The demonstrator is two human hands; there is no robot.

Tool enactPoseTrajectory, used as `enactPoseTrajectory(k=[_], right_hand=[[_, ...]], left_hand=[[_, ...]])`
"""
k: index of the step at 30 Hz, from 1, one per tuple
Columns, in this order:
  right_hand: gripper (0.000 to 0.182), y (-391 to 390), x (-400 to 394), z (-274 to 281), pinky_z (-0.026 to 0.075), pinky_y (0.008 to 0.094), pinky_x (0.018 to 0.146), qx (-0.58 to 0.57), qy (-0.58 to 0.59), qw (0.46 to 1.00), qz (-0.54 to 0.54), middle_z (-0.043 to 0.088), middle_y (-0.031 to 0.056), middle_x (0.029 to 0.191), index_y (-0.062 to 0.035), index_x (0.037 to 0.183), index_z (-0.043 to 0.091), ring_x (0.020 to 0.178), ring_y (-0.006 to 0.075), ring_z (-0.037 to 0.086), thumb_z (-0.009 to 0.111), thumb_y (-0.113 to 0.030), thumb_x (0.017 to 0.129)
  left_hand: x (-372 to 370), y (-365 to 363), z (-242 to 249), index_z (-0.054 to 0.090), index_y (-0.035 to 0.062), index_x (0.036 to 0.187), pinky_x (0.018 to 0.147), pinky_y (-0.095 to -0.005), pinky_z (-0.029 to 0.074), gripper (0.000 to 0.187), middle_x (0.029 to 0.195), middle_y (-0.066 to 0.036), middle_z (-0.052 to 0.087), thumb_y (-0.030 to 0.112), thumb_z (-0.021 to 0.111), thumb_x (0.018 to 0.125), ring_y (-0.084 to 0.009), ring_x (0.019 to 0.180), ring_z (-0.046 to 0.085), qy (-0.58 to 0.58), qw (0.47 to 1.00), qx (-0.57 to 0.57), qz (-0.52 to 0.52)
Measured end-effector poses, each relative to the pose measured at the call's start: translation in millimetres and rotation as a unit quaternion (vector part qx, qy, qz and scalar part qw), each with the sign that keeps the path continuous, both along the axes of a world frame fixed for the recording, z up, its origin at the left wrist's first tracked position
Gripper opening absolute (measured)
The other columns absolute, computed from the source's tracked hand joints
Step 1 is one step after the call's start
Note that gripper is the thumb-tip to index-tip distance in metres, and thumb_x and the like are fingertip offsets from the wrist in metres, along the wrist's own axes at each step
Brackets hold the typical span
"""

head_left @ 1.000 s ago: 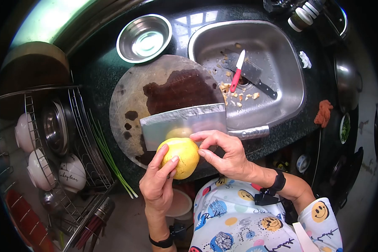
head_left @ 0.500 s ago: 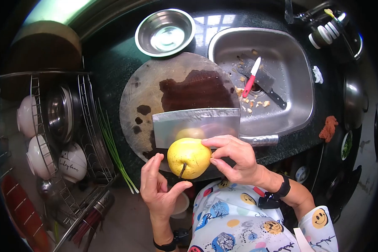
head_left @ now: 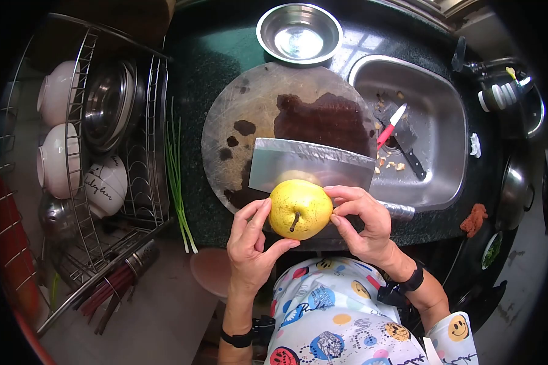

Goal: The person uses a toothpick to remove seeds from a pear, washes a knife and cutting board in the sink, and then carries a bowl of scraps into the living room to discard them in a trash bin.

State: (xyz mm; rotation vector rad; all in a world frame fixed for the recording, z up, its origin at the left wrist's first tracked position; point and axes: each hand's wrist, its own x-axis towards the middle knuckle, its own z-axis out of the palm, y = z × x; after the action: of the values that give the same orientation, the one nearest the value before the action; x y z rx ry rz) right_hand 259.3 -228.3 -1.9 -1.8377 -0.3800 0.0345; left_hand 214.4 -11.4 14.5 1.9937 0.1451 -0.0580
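Observation:
A yellow pear with a dark stem facing me is held up between both hands over the near edge of the board. My left hand has its fingertips on the pear's left side and its thumb along the lower edge. On the other side, my right hand pinches the pear with fingertips and thumb. Behind the pear a broad cleaver lies flat on the round cutting board, its handle reaching right over the sink's edge. Dark wet patches mark the board.
A steel bowl stands behind the board. In the sink lie a red-handled knife, a black-handled blade and peelings. Spring onions lie left, beside a dish rack with bowls. An orange scrubber sits at right.
My left hand has closed in on the pear's left side. The pear has turned slightly, its stem now nearer the middle. The camera view has shifted and rotated.

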Motion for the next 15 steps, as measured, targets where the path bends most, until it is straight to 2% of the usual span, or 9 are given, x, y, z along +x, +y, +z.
enactPoseTrajectory(k=[9,15], right_hand=[[0.021,1.0,-3.5,0.6,0.054,0.0373,0.08,-0.022,-0.054,0.998,0.002,0.066,0.0192,0.109,-0.0011,0.086,0.059,0.093,0.0325,0.067,0.071,0.006,0.071],[0.024,1.8,-7.8,-4.1,0.056,0.0376,0.078,-0.041,-0.097,0.994,0.003,0.066,0.0206,0.109,0.0006,0.089,0.059,0.093,0.0345,0.067,0.072,0.007,0.07]], left_hand=[[-0.6,1.7,1.9,0.054,0.0032,0.133,0.05,-0.014,0.035,0.079,0.131,-0.006,0.049,-0.005,0.082,0.06,-0.0007,0.06,0.037,0.035,0.999,-0.013,-0.022],[-2.3,2.6,3.4,0.045,-0.0028,0.139,0.053,-0.0145,0.036,0.077,0.137,-0.01,0.041,-0.006,0.077,0.069,-0.0007,0.064,0.038,0.045,0.997,-0.029,-0.051]])
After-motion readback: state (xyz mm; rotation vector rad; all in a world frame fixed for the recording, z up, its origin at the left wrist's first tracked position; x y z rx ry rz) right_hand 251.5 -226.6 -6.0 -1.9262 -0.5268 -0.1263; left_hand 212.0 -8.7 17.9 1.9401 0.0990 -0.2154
